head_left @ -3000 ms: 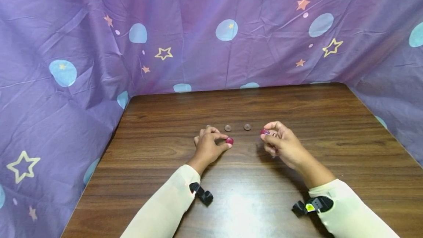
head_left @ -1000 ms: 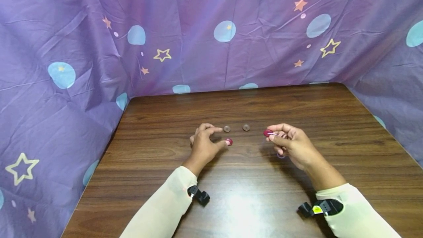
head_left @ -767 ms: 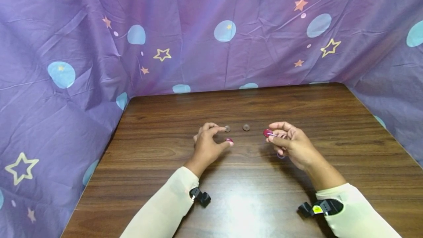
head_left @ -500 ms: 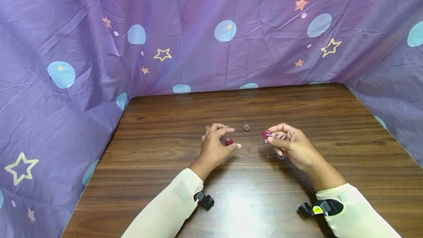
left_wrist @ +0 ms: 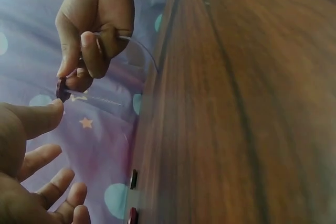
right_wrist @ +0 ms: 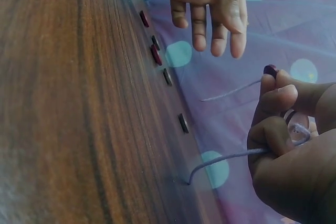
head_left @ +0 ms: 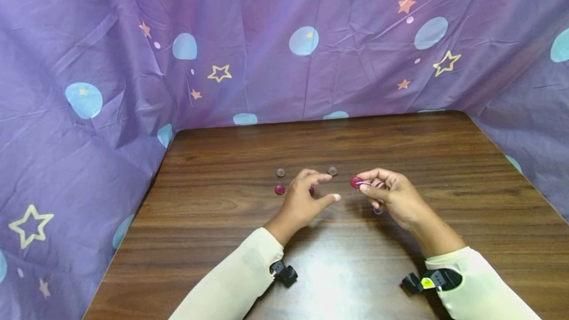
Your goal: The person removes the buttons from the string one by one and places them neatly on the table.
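My right hand [head_left: 391, 192] pinches a red button [head_left: 356, 182] between thumb and fingertips, above the table. A pale purple string [right_wrist: 231, 91] passes through that button, and more of the string [right_wrist: 226, 157] runs out below the hand. My left hand [head_left: 304, 196] is held out toward it, thumb and fingers spread, with nothing between them; in the head view a gap separates it from the held button. Under and beside the left hand lie a red button [head_left: 279, 189], a partly covered red button [head_left: 311, 190], and brown buttons [head_left: 280, 173] [head_left: 332, 171].
The brown wooden table [head_left: 213, 241] reaches back to a purple curtain [head_left: 266, 78] with stars and blue spots. In the right wrist view, another brown button [right_wrist: 167, 76] lies in the row, hidden in the head view by the left hand.
My left hand has let go of a red button on the table and moved right toward the right hand, uncovering buttons at left. The right hand shifted slightly, still pinching its button.
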Demonstrator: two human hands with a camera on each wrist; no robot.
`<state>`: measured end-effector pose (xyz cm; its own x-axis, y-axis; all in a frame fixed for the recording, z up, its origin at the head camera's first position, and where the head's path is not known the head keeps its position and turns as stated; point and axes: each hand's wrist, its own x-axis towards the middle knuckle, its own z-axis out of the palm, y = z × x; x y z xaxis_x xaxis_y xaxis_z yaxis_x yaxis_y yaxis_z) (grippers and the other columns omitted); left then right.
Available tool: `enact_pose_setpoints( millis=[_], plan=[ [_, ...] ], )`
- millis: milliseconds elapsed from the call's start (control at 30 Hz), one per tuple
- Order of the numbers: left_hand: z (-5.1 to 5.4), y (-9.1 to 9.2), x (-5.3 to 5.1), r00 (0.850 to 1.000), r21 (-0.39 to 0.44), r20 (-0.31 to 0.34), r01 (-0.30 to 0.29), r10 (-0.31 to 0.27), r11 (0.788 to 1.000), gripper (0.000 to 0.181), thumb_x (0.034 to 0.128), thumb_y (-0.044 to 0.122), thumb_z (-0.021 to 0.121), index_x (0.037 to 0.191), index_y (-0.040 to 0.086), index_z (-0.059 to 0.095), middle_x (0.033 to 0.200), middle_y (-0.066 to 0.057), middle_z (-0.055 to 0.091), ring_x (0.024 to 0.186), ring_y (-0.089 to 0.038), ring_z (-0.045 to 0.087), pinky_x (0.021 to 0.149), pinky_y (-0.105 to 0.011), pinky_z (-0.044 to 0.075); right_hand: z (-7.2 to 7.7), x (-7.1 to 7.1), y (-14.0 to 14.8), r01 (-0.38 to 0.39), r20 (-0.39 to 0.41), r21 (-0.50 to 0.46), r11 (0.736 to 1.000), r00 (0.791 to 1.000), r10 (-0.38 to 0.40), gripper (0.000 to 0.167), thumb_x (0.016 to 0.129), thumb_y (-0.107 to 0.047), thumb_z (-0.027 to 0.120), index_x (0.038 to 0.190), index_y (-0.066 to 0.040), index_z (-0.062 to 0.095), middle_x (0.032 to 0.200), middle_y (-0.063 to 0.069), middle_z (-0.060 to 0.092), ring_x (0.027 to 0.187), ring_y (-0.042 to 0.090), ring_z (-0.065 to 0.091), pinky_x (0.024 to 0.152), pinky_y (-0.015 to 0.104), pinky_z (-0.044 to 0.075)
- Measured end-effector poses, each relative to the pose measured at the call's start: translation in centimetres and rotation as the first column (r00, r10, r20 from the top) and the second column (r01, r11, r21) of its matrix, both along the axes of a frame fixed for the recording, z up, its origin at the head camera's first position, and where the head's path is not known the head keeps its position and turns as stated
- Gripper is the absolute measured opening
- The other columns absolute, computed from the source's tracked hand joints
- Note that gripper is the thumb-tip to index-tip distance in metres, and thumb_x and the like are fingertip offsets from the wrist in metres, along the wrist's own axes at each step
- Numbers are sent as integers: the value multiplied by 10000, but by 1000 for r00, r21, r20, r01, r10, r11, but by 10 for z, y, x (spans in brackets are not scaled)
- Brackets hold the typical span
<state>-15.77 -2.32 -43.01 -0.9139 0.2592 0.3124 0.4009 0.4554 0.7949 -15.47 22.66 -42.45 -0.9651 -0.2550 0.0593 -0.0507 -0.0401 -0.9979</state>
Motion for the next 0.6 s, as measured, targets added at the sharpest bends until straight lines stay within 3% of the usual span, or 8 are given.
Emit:
enact_pose_setpoints(
  millis=[167,433,600],
  plan=[
    [3,7,-1,999,45,34,20,-21,999,465,881,205,924,1304,83,775,1326,-147,716,1159,-377,708,1016,-516,602,0,1,0,10,-21,9,1000,1000,-10,299,1012,36,699,1076,-237,801,838,-97,714,586,37,572,507,221,511],
    [5,23,-2,997,71,10,74,-75,995,428,883,170,919,1264,29,785,1318,-177,723,1152,-401,723,1024,-494,608,1,1,-1,17,-38,32,999,999,-16,267,1004,27,721,1058,-216,816,867,-95,784,587,37,574,516,219,505],
    [5,29,-2,997,85,16,76,-78,993,420,875,162,923,1257,45,796,1336,-188,711,1158,-384,718,1039,-501,603,1,1,-2,24,-41,40,999,999,-22,253,998,24,732,1046,-208,822,842,-89,782,582,38,572,511,226,504]
  ],
)
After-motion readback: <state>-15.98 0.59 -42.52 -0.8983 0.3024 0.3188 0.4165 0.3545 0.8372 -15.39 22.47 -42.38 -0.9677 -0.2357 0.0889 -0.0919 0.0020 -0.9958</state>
